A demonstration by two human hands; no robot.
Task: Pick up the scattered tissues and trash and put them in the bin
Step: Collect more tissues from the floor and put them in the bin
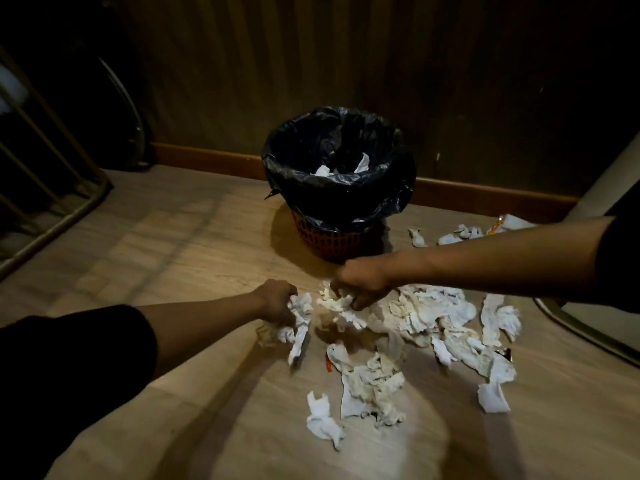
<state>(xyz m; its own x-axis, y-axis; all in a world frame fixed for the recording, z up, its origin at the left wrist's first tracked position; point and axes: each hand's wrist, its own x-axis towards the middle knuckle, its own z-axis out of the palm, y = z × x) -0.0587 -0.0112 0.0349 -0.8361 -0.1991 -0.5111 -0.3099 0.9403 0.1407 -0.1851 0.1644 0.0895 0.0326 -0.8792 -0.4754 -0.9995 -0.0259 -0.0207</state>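
A red mesh bin (334,242) lined with a black bag (346,195) stands by the wall, with a few white tissues inside. Several crumpled white tissues (436,315) lie scattered on the wooden floor in front of it. My left hand (277,299) is shut on a bunch of white tissues (300,323) that hang down from it. My right hand (363,282) is closed on another wad of tissue (337,302) at the pile's left edge, just in front of the bin. More tissues (370,386) lie nearer to me.
A few tissues and an orange-printed wrapper (498,225) lie to the right of the bin. A small red scrap (328,364) shows among the near tissues. A metal rack (52,188) stands at the left. A pale curved object with a rim (588,341) is at the right.
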